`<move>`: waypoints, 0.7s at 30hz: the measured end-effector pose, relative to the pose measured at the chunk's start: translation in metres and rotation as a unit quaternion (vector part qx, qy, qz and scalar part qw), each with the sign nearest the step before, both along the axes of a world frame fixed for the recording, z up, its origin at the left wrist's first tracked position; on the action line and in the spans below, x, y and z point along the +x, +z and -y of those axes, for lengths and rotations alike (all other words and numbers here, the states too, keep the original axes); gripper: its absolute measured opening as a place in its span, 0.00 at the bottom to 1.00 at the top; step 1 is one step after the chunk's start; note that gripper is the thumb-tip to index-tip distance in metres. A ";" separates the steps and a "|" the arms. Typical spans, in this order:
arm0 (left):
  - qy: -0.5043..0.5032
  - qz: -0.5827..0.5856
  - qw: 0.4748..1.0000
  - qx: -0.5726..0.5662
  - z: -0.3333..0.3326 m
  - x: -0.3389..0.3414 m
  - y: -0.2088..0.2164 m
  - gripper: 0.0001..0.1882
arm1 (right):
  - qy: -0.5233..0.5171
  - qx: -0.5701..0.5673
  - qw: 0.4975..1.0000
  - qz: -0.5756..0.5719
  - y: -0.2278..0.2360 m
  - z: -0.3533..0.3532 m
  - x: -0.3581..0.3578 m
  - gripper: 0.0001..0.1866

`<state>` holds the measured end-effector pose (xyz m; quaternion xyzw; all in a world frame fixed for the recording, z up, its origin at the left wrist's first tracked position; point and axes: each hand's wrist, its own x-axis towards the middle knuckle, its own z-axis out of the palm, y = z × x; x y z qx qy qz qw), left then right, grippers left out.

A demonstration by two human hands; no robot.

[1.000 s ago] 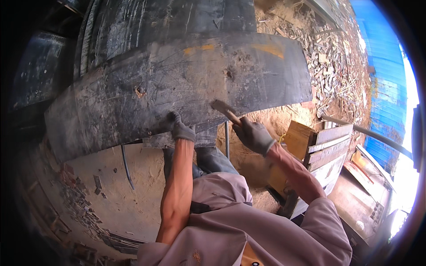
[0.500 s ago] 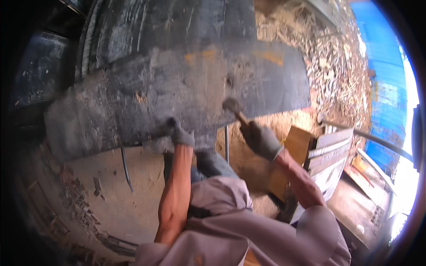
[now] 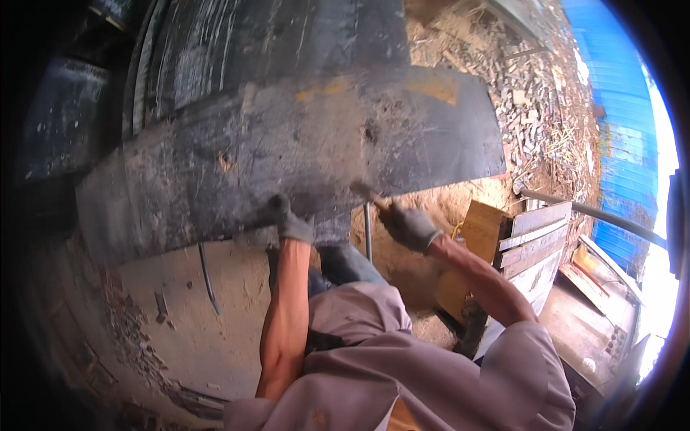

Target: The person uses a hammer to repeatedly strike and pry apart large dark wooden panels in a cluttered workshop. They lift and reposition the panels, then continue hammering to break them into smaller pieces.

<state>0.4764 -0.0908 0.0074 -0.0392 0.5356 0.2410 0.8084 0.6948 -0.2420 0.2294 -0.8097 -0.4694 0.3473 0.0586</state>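
A long dark board (image 3: 287, 144) with scuffs and yellow-orange marks lies across in front of me. My right hand (image 3: 408, 227), in a grey glove, is closed round the wooden handle of a hammer (image 3: 364, 191). The hammer's head, smeared by motion, is over the board's near edge. To its left my left hand (image 3: 291, 223), also gloved in grey, is at the same edge with its fingers drawn together. What those fingers hold, if anything, is too blurred and dark to make out.
Another dark panel (image 3: 280, 43) extends beyond the board. Wood scraps (image 3: 532, 108) cover the ground at the far right, before a blue sheet wall (image 3: 618, 72). A wooden box-like stack (image 3: 532, 244) stands right of my right hand. Sawdust-coloured ground (image 3: 172, 287) lies at the left.
My right hand has shifted slightly left, and the hammer's head has come down and nearer to me. My left hand stays at about the same place on the board's edge.
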 end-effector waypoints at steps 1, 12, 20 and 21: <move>0.017 -0.002 0.998 -0.055 -0.006 0.002 0.010 0.38 | -0.023 -0.061 0.998 0.000 -0.009 0.012 -0.001 0.18; -0.063 0.106 0.992 -0.012 -0.015 -0.021 0.082 0.33 | -0.274 -0.001 0.957 -0.091 -0.011 0.068 -0.035 0.22; -0.046 -0.012 0.996 -0.069 -0.029 -0.075 0.073 0.38 | -0.703 0.233 0.615 -0.270 -0.008 0.121 -0.030 0.12; -0.039 -0.017 0.995 -0.086 -0.035 -0.085 0.066 0.38 | -0.713 0.239 0.615 -0.238 -0.015 0.132 -0.015 0.11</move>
